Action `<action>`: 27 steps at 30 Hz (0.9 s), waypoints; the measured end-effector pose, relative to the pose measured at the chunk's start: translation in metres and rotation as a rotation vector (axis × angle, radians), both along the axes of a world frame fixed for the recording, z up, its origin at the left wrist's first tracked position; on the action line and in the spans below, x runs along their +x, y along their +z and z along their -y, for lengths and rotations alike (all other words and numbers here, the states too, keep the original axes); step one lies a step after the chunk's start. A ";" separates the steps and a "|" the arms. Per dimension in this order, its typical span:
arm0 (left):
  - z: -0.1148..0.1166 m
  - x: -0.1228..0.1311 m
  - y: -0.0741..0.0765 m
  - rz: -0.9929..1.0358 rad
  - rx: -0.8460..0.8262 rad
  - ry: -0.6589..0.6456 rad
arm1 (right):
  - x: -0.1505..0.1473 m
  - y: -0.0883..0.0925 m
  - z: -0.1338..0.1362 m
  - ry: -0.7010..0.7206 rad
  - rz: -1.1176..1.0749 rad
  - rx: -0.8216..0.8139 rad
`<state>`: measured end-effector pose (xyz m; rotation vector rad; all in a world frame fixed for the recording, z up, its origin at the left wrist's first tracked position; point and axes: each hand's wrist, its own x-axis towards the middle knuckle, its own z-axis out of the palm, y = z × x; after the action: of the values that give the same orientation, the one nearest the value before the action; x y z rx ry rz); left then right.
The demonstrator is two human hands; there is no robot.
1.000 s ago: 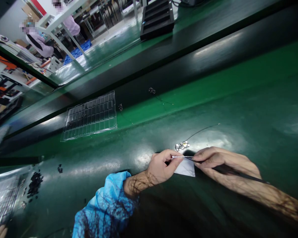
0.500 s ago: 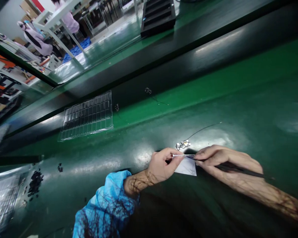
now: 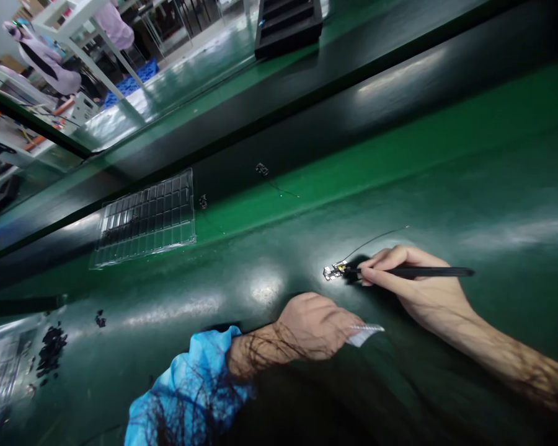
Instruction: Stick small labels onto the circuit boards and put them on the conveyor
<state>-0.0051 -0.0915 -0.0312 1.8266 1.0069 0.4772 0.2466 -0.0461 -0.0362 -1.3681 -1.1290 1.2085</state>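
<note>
My right hand (image 3: 413, 279) is closed around black tweezers (image 3: 428, 271), held like a pen. Their tips meet the right side of a small circuit board (image 3: 333, 271) lying on the green bench. From that board a thin dark wire (image 3: 374, 238) runs up to the right. A yellow spot shows on the board by the tips; whether the tips pinch anything I cannot make out. Below and to the left, my left hand (image 3: 318, 325) is closed on a white strip (image 3: 366, 333) with a row of small marks along its edge. Its fingertips are partly hidden.
A clear plastic tray (image 3: 146, 220) with many pockets lies at the left. Near it are two more small boards, one (image 3: 261, 168) with a wire. Black bits (image 3: 51, 350) are heaped at far left. A black rack (image 3: 288, 28) stands at the back; people work beyond.
My right hand has moved the tweezers from the white strip up to the circuit board. My left hand, still with the strip, has turned and shifted slightly down.
</note>
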 end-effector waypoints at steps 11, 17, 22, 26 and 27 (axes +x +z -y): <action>0.021 0.000 0.001 -0.195 0.582 -0.002 | 0.002 -0.003 -0.003 0.025 0.100 -0.101; 0.025 -0.001 0.003 -0.257 0.552 -0.011 | -0.003 0.021 -0.001 0.083 0.106 -0.117; 0.031 -0.002 0.003 -0.255 0.559 -0.010 | -0.006 0.028 0.001 0.089 0.126 -0.109; 0.032 -0.001 0.002 -0.275 0.562 -0.005 | -0.009 0.032 -0.002 0.076 0.123 -0.093; 0.032 -0.002 0.001 -0.294 0.575 -0.005 | -0.010 0.033 -0.003 0.075 0.121 -0.091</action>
<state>-0.0067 -0.1239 -0.0302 2.4660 1.1378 0.5430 0.2371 -0.0434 -0.0034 -1.4962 -1.2323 1.2580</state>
